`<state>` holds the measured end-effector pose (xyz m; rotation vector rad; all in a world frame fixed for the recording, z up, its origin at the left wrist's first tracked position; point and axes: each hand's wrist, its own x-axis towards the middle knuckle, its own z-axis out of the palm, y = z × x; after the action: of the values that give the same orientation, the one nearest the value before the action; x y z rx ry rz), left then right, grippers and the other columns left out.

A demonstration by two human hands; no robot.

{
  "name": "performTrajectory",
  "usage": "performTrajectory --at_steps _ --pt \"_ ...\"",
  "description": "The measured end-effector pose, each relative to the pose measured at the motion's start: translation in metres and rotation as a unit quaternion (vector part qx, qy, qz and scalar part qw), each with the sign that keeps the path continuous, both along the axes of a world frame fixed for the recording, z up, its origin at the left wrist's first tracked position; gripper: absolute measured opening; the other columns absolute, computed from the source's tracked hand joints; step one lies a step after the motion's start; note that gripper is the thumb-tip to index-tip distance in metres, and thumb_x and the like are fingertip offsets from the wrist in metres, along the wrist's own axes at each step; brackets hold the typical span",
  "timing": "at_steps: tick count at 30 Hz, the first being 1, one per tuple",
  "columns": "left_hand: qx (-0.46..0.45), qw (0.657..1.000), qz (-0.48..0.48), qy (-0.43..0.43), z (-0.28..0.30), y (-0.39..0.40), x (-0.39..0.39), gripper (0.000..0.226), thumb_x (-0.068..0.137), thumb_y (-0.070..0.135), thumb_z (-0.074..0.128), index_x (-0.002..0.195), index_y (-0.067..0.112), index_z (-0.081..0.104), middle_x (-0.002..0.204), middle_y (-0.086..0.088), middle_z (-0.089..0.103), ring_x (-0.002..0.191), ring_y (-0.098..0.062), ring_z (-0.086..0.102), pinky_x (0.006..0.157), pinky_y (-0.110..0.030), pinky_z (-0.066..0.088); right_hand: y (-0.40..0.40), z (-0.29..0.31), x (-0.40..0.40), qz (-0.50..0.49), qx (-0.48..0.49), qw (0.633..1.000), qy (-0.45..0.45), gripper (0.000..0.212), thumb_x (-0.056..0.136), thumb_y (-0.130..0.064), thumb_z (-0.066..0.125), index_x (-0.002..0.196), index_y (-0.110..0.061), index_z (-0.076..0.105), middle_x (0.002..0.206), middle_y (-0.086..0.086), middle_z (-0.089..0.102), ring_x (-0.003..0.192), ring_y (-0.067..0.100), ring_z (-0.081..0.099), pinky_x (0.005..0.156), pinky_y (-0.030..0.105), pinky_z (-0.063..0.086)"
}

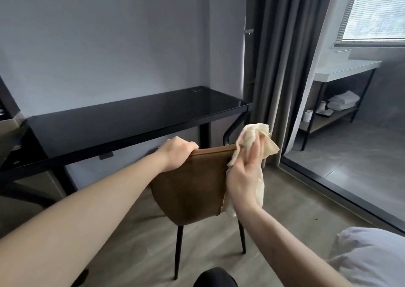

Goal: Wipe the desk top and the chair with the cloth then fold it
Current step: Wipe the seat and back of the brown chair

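Near: bed corner (370,256), lower right. Wood floor (285,210).
Chair (192,188): brown, back toward viewer, black legs, in front of table.
Left hand (177,153): fingers curled over top edge of chair back, left end, gripping it.
Right hand (245,177): fingers nearly straight, pressing cloth (254,137) against right edge of chair back; cloth bunched, upper end above rail, lower end hanging below palm.
Key relation: unwiped chair back lies left of cloth; right hand nearer.
Far: table (131,122), black, glossy. Curtain (282,52), right.
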<state>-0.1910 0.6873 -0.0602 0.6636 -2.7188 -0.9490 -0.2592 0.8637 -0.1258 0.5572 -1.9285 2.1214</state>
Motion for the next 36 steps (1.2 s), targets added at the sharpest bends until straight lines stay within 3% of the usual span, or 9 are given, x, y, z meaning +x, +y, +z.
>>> performTrajectory --at_steps 2,5,10,14,18,23,29,33,36 --pt "0.054 0.998 0.024 0.02 -0.007 -0.008 0.011 0.056 0.102 0.052 0.041 0.069 0.019 0.072 0.084 -0.006 0.073 0.091 -0.026 0.066 0.088 -0.046 0.049 -0.016 -0.008 0.021 -0.003 0.018 0.997 0.072 0.059 0.113 -0.013 0.045 0.165 -0.039 0.031 0.177 -0.018 0.009 0.164 0.01 -0.007 0.134 0.048 0.004" --pt "0.095 0.992 0.063 0.055 -0.017 -0.013 0.021 0.049 0.1 0.049 0.045 0.065 0.02 0.065 0.083 -0.006 0.071 0.087 -0.025 0.062 0.079 -0.04 0.043 -0.035 -0.028 0.045 -0.016 0.061 0.989 0.137 0.059 0.112 -0.01 0.048 0.164 -0.034 0.037 0.178 -0.015 0.009 0.163 0.019 -0.018 0.132 0.055 -0.005" --pt "0.085 0.99 0.09 0.067 -0.023 -0.008 0.017 0.047 0.088 0.046 0.04 0.048 0.026 0.053 0.07 -0.003 0.059 0.076 -0.023 0.053 0.07 -0.035 0.036 -0.032 -0.048 0.027 -0.047 0.065 0.972 0.221 0.06 0.104 0.007 0.055 0.158 -0.02 0.048 0.174 0.0 0.028 0.165 0.035 -0.007 0.133 0.056 -0.002" --pt "0.096 0.988 0.101 0.065 -0.026 -0.009 0.014 0.054 0.088 0.045 0.04 0.038 0.027 0.047 0.058 0.003 0.049 0.068 -0.022 0.047 0.068 -0.035 0.033 -0.021 -0.043 0.0 -0.073 0.04 0.972 0.22 0.063 0.105 0.007 0.053 0.162 -0.014 0.038 0.173 0.006 0.03 0.165 0.032 0.007 0.132 0.06 0.007" --pt "0.092 0.986 0.115 0.076 -0.031 -0.012 0.01 0.056 0.099 0.037 0.044 0.046 0.024 0.035 0.051 0.005 0.041 0.063 -0.021 0.042 0.064 -0.034 0.029 -0.008 -0.043 -0.044 -0.122 0.044 0.986 0.102 0.057 0.112 -0.043 0.034 0.166 -0.034 0.021 0.175 -0.01 0.023 0.16 0.022 0.027 0.125 0.059 0.028" --pt "0.07 0.987 0.118 0.079 -0.031 -0.011 0.008 0.046 0.105 0.031 0.04 0.062 0.013 0.043 0.068 -0.005 0.051 0.068 -0.02 0.046 0.064 -0.034 0.031 -0.004 -0.047 -0.079 -0.063 -0.056 0.982 -0.168 0.056 0.11 -0.062 0.028 0.165 -0.052 0.019 0.162 -0.021 0.038 0.145 0.01 0.043 0.118 0.031 0.032" --pt "0.071 0.986 0.122 0.084 -0.03 -0.009 0.007 0.05 0.106 0.029 0.04 0.057 0.018 0.045 0.069 -0.004 0.053 0.07 -0.021 0.047 0.069 -0.034 0.034 -0.042 -0.103 -0.046 -0.08 -0.053 0.945 -0.314 0.055 0.111 -0.06 0.026 0.165 -0.052 0.019 0.167 -0.009 0.039 0.148 0.026 0.045 0.123 0.039 0.03" --pt "0.063 0.987 0.123 0.088 -0.03 -0.008 0.008 0.05 0.108 0.029 0.039 0.059 0.017 0.043 0.068 -0.003 0.051 0.068 -0.016 0.044 0.065 -0.03 0.03 -0.076 -0.123 -0.016 -0.116 -0.125 0.924 -0.344 0.048 0.116 -0.045 0.025 0.163 -0.037 0.032 0.165 -0.008 0.041 0.153 0.021 0.04 0.12 0.027 0.027" --pt "0.069 0.987 0.114 0.09 -0.031 -0.011 0.008 0.049 0.107 0.029 0.039 0.06 0.016 0.044 0.07 -0.005 0.054 0.069 -0.018 0.046 0.069 -0.032 0.035 -0.095 -0.134 -0.012 -0.141 -0.157 0.899 -0.383 0.054 0.113 -0.045 0.032 0.164 -0.029 0.034 0.16 -0.006 0.048 0.147 0.021 0.049 0.121 0.032 0.035"
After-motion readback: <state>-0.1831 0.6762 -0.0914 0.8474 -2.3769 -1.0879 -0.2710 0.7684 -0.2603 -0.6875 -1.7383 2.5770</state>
